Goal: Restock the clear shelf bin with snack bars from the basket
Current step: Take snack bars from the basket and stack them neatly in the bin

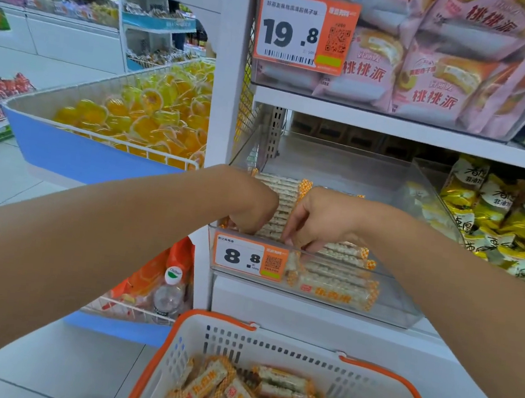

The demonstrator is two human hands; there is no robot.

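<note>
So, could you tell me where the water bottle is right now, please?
In the head view the water bottle stands lower left, in a white wire rack, left of the clear bin and above the basket.

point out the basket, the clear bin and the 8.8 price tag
basket point(274, 342), head view, white perforated back wall under the orange rim
clear bin point(399, 307), head view, bare front wall at the right corner
8.8 price tag point(237, 256), head view, white panel with the digits
</note>
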